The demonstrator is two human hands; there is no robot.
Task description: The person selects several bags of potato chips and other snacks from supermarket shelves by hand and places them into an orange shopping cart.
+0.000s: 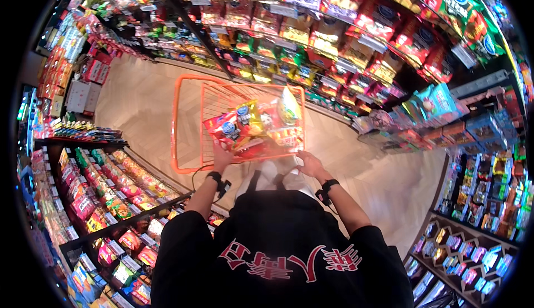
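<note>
In front of me is an orange wire shopping cart point(295, 86) with snack packages in its basket. A red snack bag point(219, 129) and a yellow snack bag point(253, 118) lie at its left side. A red-and-white package point(288, 137) and a white-and-green egg-shaped pack point(289, 107) are at the right. My left hand point(222, 158) is at the basket's near left edge, against the red bag; blur hides whether its fingers grip. My right hand point(311, 165) is at the near right corner, fingers apart and holding nothing, fingertips close to the rim.
Shelves of bagged snacks point(329, 41) run along the far side. Sloped snack racks point(112, 183) stand at left, with cardboard boxes point(81, 95) beyond. A display of packages point(438, 128) juts into the aisle at right. Wooden floor point(354, 174) surrounds the cart.
</note>
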